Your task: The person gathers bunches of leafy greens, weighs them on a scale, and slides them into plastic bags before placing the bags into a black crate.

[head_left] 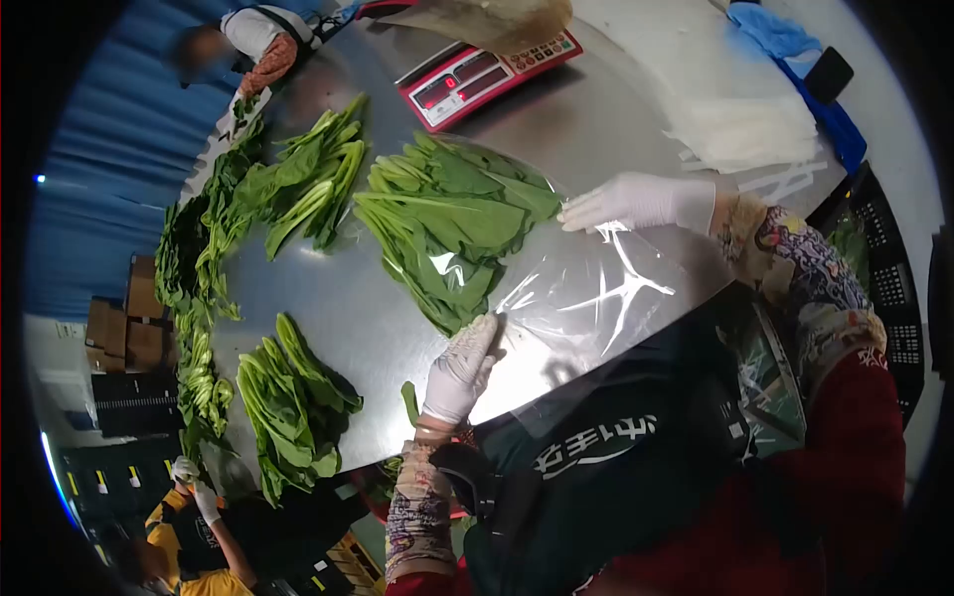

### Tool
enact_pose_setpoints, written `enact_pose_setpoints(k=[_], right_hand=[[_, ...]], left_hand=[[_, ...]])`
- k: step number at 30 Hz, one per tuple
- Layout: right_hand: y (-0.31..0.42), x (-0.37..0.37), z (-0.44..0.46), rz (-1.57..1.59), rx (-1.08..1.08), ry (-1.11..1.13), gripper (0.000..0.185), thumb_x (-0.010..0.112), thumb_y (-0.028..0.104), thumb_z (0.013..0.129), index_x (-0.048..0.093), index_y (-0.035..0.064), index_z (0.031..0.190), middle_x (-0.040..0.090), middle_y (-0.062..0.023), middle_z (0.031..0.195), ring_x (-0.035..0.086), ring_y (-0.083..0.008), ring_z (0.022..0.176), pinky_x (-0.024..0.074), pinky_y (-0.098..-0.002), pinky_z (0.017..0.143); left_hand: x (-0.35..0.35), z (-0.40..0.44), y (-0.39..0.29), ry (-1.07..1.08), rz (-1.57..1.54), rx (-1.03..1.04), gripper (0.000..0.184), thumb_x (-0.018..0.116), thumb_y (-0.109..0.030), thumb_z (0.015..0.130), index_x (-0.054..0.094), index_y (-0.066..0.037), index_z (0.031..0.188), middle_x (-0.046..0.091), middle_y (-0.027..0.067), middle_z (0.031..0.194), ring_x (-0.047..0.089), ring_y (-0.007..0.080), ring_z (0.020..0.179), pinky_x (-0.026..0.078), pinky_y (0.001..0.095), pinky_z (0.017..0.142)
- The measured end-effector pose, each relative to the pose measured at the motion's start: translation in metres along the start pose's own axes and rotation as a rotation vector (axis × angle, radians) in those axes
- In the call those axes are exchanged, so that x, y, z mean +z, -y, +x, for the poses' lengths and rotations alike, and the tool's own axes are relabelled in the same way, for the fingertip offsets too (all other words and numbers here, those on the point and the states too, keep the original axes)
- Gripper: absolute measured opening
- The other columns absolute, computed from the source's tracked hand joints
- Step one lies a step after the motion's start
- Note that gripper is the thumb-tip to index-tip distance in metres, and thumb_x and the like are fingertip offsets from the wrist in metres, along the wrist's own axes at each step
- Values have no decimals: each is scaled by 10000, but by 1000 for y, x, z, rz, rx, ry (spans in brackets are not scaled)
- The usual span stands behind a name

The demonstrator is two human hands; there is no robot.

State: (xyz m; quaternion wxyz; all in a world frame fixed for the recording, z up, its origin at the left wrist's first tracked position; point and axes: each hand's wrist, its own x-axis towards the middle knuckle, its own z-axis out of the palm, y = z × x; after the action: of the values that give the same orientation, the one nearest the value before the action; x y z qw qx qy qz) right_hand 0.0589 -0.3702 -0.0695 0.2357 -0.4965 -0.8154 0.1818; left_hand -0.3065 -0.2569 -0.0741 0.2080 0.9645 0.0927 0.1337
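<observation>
A bunch of leafy greens (pixel 452 194) lies inside a clear plastic bag (pixel 606 298) on the metal table, stems toward the far left and leaf tips toward me. My left hand (pixel 459 370), in a white glove, is closed on the near left side of the bag, beside the lower leaves. In a matching glove, my right hand (pixel 636 202) grips the bag's other edge by the leaf tips, fingers long and close together. Its thumb is mostly hidden. The bag's loose part spreads between both hands, wrinkled and shiny.
A red scale (pixel 492 74) reading 0 stands at the back. More greens lie in bunches (pixel 318 179) (pixel 290 402) and a long heap (pixel 199 258) to the left. Flat plastic bags (pixel 745 119) are stacked at right. Two other people work along the table's left side.
</observation>
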Motion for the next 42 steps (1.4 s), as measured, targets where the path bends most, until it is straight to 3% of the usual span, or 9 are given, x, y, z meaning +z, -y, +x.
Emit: enact_pose_setpoints(k=[4,7,15,20,23,31,34,37,42], right_hand=[[32,-23,12,427,723,234,244,498,238,900,697,114,966,696,-49,983,655,-116,884,451,-256,522],[11,-4,1,831,653,347,345,483,307,918,695,38,874,701,-73,954,647,-68,693,330,-215,407],[30,-25,17,901,876,386,492,405,421,957,660,11,862,706,-76,850,611,-51,593,295,-194,409],[22,-26,25,923,993,458,505,427,464,937,663,27,847,704,-62,824,619,-55,679,325,-211,457],[13,-21,28,926,992,508,511,434,472,930,670,30,829,695,-38,770,593,-59,622,326,-214,455],[19,-42,44,758,1083,397,447,447,416,941,682,55,823,683,-27,721,590,-90,597,433,-247,549],[31,-37,57,220,797,-324,365,506,358,914,615,57,1090,666,-77,1032,645,-208,915,495,-346,756],[19,-27,91,-209,203,-153,581,407,372,944,246,126,1445,234,-74,1501,192,-198,1395,185,-441,1112],[-55,0,83,-328,406,-360,563,392,302,924,255,120,1439,255,-59,1499,257,-188,1372,188,-464,1104]], left_hand=[[-10,-19,11,-219,-1022,-684,290,578,-263,902,648,-29,1056,693,80,966,680,168,793,534,255,654],[-17,-27,13,-116,-1151,-1020,476,510,-379,933,611,74,1040,674,176,959,677,221,796,541,303,649],[-10,-40,10,-248,-1463,-1127,388,525,-266,938,589,112,1002,659,213,902,663,268,773,548,366,737],[-10,-33,-11,-726,-375,-995,342,592,-113,846,528,18,1156,596,97,964,542,166,845,432,277,778],[-23,5,-20,-714,290,-558,558,604,-71,764,430,12,1288,444,193,1302,431,341,1208,328,443,1021],[3,60,9,93,251,-668,784,487,-404,864,127,-42,1460,85,235,1506,74,397,1393,52,487,1124],[2,60,10,107,215,-654,784,414,-466,884,132,3,1446,69,245,1505,68,400,1394,52,485,1120],[4,58,12,124,228,-665,794,390,-487,888,128,15,1444,65,253,1502,58,400,1395,46,485,1120],[3,59,13,168,254,-693,793,409,-465,883,120,10,1448,81,255,1500,52,398,1396,44,480,1120]])
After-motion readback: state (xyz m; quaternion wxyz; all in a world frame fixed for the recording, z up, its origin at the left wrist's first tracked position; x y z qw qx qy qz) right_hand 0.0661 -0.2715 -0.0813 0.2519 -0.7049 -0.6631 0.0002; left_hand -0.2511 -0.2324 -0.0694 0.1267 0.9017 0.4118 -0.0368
